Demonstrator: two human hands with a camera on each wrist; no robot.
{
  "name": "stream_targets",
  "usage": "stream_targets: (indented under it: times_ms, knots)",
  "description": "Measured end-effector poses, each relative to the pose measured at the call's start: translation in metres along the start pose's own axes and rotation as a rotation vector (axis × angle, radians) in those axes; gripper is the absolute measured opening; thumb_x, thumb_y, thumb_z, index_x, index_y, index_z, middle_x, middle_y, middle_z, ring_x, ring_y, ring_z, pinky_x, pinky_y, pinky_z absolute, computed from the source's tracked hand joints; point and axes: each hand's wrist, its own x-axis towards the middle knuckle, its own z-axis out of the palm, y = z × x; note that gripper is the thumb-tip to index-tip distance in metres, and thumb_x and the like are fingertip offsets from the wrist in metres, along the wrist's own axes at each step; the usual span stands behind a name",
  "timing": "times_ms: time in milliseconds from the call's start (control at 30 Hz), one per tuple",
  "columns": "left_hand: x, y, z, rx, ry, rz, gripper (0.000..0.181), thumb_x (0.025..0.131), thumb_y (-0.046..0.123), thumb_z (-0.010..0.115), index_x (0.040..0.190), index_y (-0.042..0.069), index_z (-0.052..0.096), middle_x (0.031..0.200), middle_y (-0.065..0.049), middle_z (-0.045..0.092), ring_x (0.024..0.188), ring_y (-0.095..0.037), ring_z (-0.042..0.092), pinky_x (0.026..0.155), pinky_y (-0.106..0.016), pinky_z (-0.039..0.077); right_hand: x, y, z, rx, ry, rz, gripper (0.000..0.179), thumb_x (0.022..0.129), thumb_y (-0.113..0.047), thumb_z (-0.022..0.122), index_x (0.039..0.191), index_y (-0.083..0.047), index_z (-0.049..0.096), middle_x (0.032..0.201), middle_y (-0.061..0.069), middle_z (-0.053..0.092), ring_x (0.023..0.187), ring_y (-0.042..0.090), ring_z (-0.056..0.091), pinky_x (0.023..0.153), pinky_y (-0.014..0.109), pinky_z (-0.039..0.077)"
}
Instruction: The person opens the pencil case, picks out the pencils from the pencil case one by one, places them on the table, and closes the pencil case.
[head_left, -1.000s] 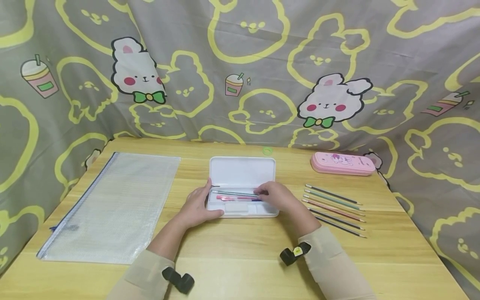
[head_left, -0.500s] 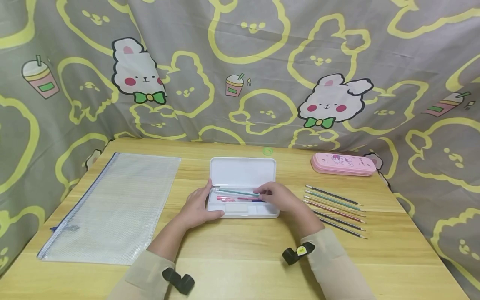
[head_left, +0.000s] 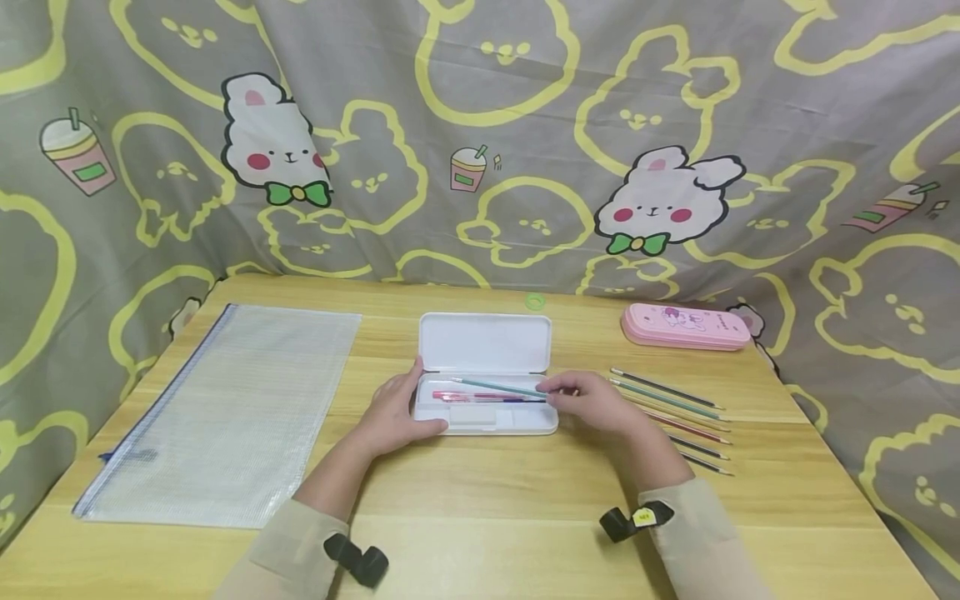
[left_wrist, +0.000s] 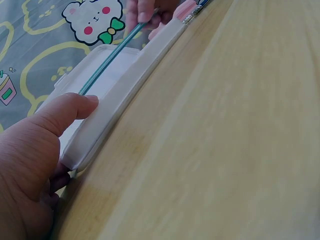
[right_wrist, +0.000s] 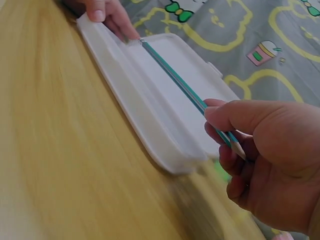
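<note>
A white pencil case (head_left: pixel 485 343) lies with its lid raised in the middle of the table. My left hand (head_left: pixel 393 412) grips its left end, thumb at the front corner and fingers round the side. Between thumb and fingers, my right hand (head_left: pixel 592 402) pinches a teal pencil (right_wrist: pixel 175 77) near its sharpened point, at the case's right end. The pencil slants over the tray, its eraser end towards the left hand. Under it, a pink pen (head_left: pixel 450 395) and a blue-tipped pen (head_left: pixel 531 401) rest in the case. A white block-like piece (head_left: pixel 472 416) sits at the tray's front.
Several pencils (head_left: pixel 697 398) lie in a row to the right, partly behind my right forearm. A pink pencil case (head_left: pixel 686 327) stands at the back right. A mesh zip pouch (head_left: pixel 225 417) lies left; a green ring (head_left: pixel 534 302) is at the back.
My right hand has moved right, drawing the teal pencil rightwards and tilting its eraser end up from the tray. The left hand has stayed on the case.
</note>
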Motion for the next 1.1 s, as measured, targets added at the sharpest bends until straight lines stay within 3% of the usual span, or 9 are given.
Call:
stream_targets:
  times_ms: [300,500,667,967,1100]
  knots:
    - [0.000,0.000,0.000,0.005,0.003,-0.002,0.111,0.076,0.041,0.078,0.156,0.000,0.011,0.157,-0.024,0.031,0.144,-0.045,0.028,0.118,-0.060,0.019,-0.042,0.023,-0.028,-0.038,0.047,0.063,0.027,0.094,-0.016,0.064,0.117,-0.003,0.069,0.092,0.009,0.063,0.074,0.007,0.050,0.062,0.022,0.047]
    - [0.000,0.001,0.000,0.006,0.004,0.001,0.112,0.076,0.041,0.077,0.156,-0.001,0.011,0.157,-0.024,0.032,0.144,-0.045,0.028,0.118,-0.060,0.019,-0.075,0.038,-0.044,-0.067,0.110,0.079,0.027,0.094,-0.018,0.065,0.117,-0.005,0.070,0.105,0.010,0.067,0.079,0.001,0.050,0.066,0.021,0.047]
    - [0.000,0.002,0.000,0.002,0.005,0.000,0.112,0.076,0.041,0.077,0.156,0.000,0.011,0.157,-0.023,0.031,0.144,-0.045,0.028,0.119,-0.059,0.019,-0.104,0.046,-0.055,-0.096,0.164,0.120,0.027,0.095,-0.019,0.064,0.117,-0.007,0.070,0.098,0.002,0.065,0.076,0.003,0.049,0.063,0.022,0.045]
    - [-0.001,0.002,-0.001,0.007,0.001,-0.009,0.112,0.076,0.041,0.077,0.156,0.000,0.010,0.158,-0.023,0.030,0.144,-0.045,0.027,0.119,-0.059,0.019,-0.144,0.062,-0.067,-0.156,0.207,0.193,0.026,0.096,-0.021,0.062,0.116,-0.006,0.070,0.106,-0.008,0.065,0.084,-0.004,0.050,0.070,0.020,0.046]
    - [0.000,0.002,0.000,0.011,0.000,-0.008,0.112,0.076,0.041,0.077,0.156,0.000,0.011,0.158,-0.023,0.030,0.144,-0.045,0.027,0.119,-0.059,0.019,-0.157,0.069,-0.070,-0.153,0.204,0.225,0.028,0.096,-0.019,0.061,0.117,-0.003,0.069,0.094,-0.009,0.060,0.078,0.000,0.048,0.065,0.022,0.046]
